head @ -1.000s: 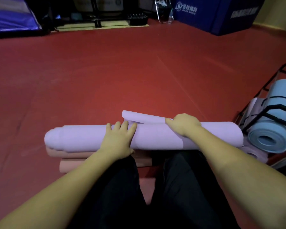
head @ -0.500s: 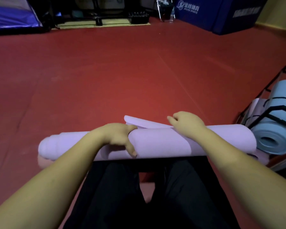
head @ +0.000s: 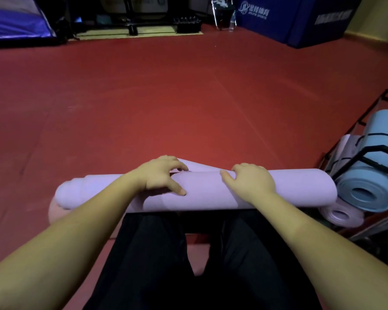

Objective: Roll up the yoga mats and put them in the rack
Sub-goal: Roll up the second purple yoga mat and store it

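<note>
Gripping the lilac mat [head: 211, 193], both hands curled over the roll: left hand [head: 159, 175], right hand [head: 249, 182]. Its long axis ran left-right. Rack [head: 365, 153] lay beyond the right end, nearer the right hand

the red floor [head: 166, 104] lies open ahead and to the left, well out to the blue pads [head: 300, 19] at the back. on the right, the black rack [head: 363, 157] blocks the way; a blue mat [head: 372, 175] and a lilac mat [head: 343, 214] fill its near slots, just beside the rolled mat [head: 211, 193] end.
</note>
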### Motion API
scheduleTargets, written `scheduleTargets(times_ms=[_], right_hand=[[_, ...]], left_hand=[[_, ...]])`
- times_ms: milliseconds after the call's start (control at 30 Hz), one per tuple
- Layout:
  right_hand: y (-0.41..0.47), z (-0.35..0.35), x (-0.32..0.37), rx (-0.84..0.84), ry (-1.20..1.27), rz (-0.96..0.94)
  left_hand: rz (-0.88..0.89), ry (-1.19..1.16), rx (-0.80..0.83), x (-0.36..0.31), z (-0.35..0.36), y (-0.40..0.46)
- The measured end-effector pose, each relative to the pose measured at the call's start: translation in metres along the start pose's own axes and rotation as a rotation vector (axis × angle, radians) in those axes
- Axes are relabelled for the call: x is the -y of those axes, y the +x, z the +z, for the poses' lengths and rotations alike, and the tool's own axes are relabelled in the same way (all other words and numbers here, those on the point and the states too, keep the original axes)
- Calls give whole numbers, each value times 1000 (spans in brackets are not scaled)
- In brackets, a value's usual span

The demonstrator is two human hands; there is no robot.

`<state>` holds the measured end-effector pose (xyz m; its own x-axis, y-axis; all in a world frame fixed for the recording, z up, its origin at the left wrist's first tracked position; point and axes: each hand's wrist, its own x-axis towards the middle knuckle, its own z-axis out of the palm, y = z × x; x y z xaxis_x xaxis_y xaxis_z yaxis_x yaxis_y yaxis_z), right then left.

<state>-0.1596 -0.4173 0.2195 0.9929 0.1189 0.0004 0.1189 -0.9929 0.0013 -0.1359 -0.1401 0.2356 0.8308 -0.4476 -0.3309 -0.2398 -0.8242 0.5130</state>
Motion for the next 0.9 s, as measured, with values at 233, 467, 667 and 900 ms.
scheduleTargets(times_ms=[233,467,667,900], right_hand=[[25,-8,3,157,80,27],[33,-32,6,270,118,33],[37,-69,3,523,193,35],[31,-39,6,413,143,-60]], left_hand=[[120,686,-443,9,67,-31],[6,768,-363,-9,42,-26],[41,630,-199,-31,0,-47],[-17,274,70,-26,8,-43]])
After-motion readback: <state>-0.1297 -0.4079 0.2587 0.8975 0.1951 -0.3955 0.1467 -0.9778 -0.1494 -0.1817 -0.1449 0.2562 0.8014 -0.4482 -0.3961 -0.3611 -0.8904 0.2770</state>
